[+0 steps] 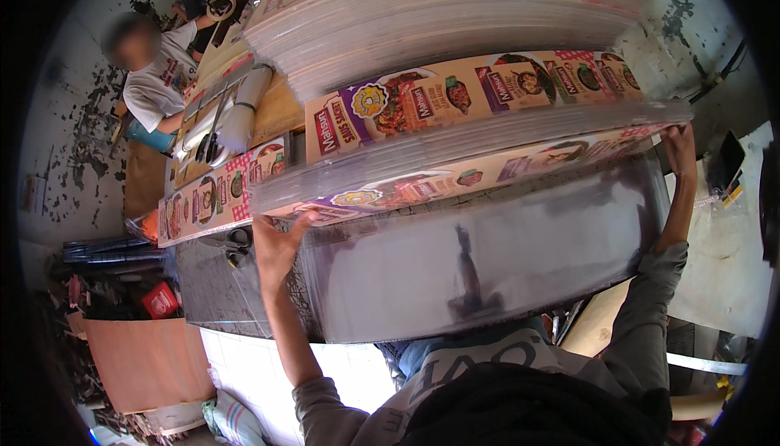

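A long stack of printed food-advert panels (455, 158), its layered edges in clear plastic, stands tilted in front of me. My left hand (278, 253) is closed on its lower left end, the thumb against the printed front. At the far right end, my right hand (680, 152) is closed round the corner. Just behind the stack lies another printed panel (479, 84) face up. A glossy grey surface (528, 251) lies between my arms and the stack, showing dark reflections.
A tall pile of similar panels (455, 28) stands behind. One more panel (219, 190) lies at left, near black-handled scissors (236, 249). Plastic rolls (240, 109) and tape (221, 7) lie on the wooden table. A co-worker (158, 72) sits at the far left.
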`<state>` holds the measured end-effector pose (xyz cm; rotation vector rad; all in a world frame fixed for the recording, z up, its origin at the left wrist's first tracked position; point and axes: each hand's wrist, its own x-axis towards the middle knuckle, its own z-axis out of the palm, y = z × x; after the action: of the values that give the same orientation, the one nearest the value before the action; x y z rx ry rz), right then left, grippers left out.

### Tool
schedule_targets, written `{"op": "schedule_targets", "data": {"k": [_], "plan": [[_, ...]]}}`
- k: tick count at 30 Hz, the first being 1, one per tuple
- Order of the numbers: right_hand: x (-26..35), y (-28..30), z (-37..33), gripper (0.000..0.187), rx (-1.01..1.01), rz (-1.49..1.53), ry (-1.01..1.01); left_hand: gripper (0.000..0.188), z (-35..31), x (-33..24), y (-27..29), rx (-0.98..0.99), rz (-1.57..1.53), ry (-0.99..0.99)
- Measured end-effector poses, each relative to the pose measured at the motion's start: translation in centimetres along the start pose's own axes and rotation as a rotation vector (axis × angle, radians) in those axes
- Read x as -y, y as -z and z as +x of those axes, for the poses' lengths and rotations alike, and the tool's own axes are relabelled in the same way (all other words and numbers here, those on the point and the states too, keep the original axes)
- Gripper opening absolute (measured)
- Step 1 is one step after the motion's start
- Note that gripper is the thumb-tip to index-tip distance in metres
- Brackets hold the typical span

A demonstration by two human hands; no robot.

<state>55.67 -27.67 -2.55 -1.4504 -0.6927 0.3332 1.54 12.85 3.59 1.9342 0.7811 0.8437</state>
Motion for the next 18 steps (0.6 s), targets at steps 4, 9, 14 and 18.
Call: {"op": "schedule_targets", "data": {"k": [4,9,14,18], "plan": [[3.0,-3.3,-1.0,0.042,0.071,-0.669,-0.234,0.038,0.1,2.5,1.8,0.149,0.387,-0.03],[3.4,-4.6,-1.7,0.034,0.053,-0.421,-0.156,0.041,-0.7,2.7,0.9,0.006,0.355,-0.05],[5.5,-4.3,-0.2,0.045,0.137,-0.496,-0.065,0.048,-0.9,-0.1,2.4,-0.007,0.036,-0.094],[10.7,-4.9,2.5,0.051,0.061,-0.274,0.038,0.044,3.2,-5.5,3.8,-0.05,-0.294,-0.08]]}}
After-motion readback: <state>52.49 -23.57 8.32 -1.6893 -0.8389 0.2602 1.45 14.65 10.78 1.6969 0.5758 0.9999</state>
